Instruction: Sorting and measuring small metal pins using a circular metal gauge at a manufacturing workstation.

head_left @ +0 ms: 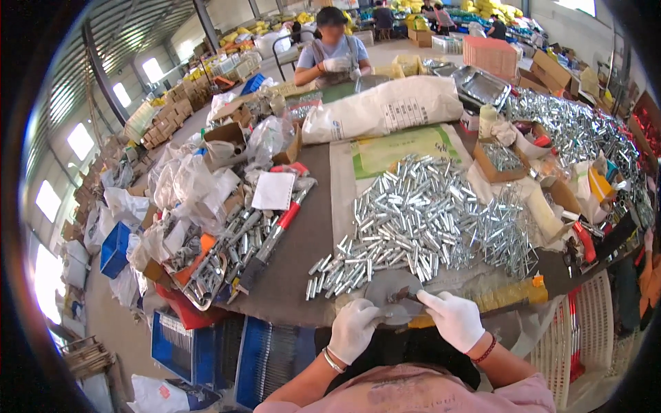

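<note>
My left hand [354, 332], in a white glove, is at the left edge of a round grey disc [383, 283] near the table's front edge. Its fingers are pinched together; what they hold is hidden or too small to name. My right hand [452, 322], gloved too, is closed at the disc's right side. Its fingertips are beside a small dark brown piece [401, 296] over the disc, and I cannot tell whether they grip it. Just beyond lies a wide heap of shiny metal sleeves [406, 227], with thin metal pins or screws [509, 237] at its right.
Tools and hardware, with a red-handled bar [286, 219], crowd the left side. A white sack [385, 110] lies across the table behind the heap. Across from me a person [334, 51] in white gloves works. Blue crates [180, 347] stand below left, a pale basket [592, 330] below right.
</note>
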Demonstrator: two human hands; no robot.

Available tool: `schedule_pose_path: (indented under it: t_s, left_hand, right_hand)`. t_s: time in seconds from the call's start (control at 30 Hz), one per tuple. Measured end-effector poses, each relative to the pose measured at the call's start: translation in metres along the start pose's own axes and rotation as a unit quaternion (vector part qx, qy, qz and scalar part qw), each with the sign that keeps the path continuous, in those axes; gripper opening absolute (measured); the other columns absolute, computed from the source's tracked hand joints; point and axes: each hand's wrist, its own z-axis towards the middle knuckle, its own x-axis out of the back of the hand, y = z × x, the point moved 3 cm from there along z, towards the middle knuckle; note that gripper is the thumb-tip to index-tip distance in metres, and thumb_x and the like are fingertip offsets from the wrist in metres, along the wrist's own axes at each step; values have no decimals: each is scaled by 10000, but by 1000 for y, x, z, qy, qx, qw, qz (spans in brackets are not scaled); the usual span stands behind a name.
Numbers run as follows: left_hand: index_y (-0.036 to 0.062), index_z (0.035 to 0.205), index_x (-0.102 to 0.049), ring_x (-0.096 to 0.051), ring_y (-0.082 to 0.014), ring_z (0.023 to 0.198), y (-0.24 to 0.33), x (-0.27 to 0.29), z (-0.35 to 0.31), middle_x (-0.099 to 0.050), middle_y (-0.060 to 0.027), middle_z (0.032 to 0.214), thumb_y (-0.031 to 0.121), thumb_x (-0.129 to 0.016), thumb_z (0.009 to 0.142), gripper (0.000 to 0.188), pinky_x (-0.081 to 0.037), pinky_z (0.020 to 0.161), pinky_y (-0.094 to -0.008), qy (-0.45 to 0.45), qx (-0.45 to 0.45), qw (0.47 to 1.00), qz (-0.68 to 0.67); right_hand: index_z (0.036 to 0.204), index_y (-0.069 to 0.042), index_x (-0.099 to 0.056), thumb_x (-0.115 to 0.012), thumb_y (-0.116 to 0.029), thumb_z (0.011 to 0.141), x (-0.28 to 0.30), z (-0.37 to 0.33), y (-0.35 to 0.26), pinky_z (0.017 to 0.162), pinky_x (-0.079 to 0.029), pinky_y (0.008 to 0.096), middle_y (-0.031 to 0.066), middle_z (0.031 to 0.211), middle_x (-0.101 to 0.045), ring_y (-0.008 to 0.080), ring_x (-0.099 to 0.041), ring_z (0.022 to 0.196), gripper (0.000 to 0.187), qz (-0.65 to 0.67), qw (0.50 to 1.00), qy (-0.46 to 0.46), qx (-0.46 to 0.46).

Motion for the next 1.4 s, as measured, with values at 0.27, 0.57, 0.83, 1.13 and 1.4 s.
schedule_pose_path:
  t_s: [0.27,0.57,0.83,1.13,1.4]
  left_hand:
    - [74,976,-735,-676,-371,945,-4,-4,-5,-678,-137,983,-63,-731,759,256,-555,830,-453,10,-22,1000,5]
    - [104,916,-745,-659,-355,867,-18,-10,15,-651,-110,881,57,-814,811,134,-524,744,-461,3,-10,999,-44]
    - [100,920,-744,-662,-355,877,-18,-14,-1,-656,-108,899,38,-821,793,161,-534,757,-462,4,11,998,-56]
    - [100,923,-759,-677,-341,862,-14,-9,3,-661,-93,891,39,-831,785,168,-540,745,-453,13,2,999,-38]
    - [105,928,-779,-681,-330,858,-25,-15,-1,-666,-86,884,68,-856,780,171,-543,754,-439,-2,39,995,-86]
  right_hand:
    - [1458,-226,-655,-588,-65,961,-1,-1,2,640,-573,451,105,809,-647,315,-702,723,527,-43,997,-62,26]
    - [1409,-212,-701,-668,-19,956,6,-2,-9,654,-564,413,98,886,-670,315,-682,725,494,24,999,-37,11]
    - [1425,-225,-682,-674,5,922,-11,-21,-25,654,-586,417,80,901,-668,298,-702,742,553,13,998,-35,49]
    - [1426,-161,-681,-697,-44,956,-6,16,-1,844,-569,448,155,1051,-673,389,-687,932,485,110,992,-49,-33]
    - [983,-129,-718,-820,-188,875,-20,5,-13,754,-560,436,91,927,-664,334,-692,852,160,-18,998,-64,-6]
